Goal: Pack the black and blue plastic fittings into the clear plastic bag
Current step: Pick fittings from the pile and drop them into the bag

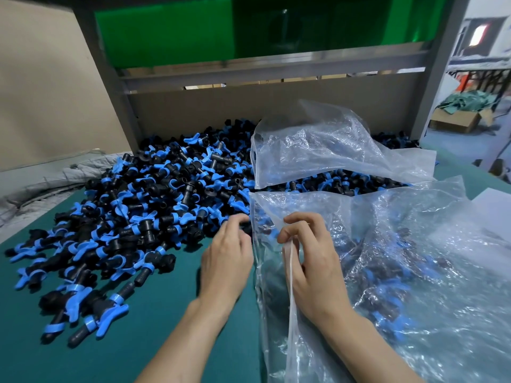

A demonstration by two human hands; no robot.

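Observation:
A big heap of black and blue plastic fittings (143,205) covers the green table top (154,322) from the left front to the back wall. A clear plastic bag (401,272) lies at the right with several fittings showing through it. My right hand (309,261) pinches the bag's left edge, fingers curled round the film. My left hand (226,258) is just left of the bag's mouth, its blurred fingertips curled at the edge of the heap. Whether it holds a fitting is hidden.
A second clear plastic bag (331,145) lies crumpled over the heap at the back right. A grey frame with a green panel (166,34) stands behind the table. Grey padded cloth (41,183) lies at the left. A cardboard box (459,120) sits on the floor at the far right.

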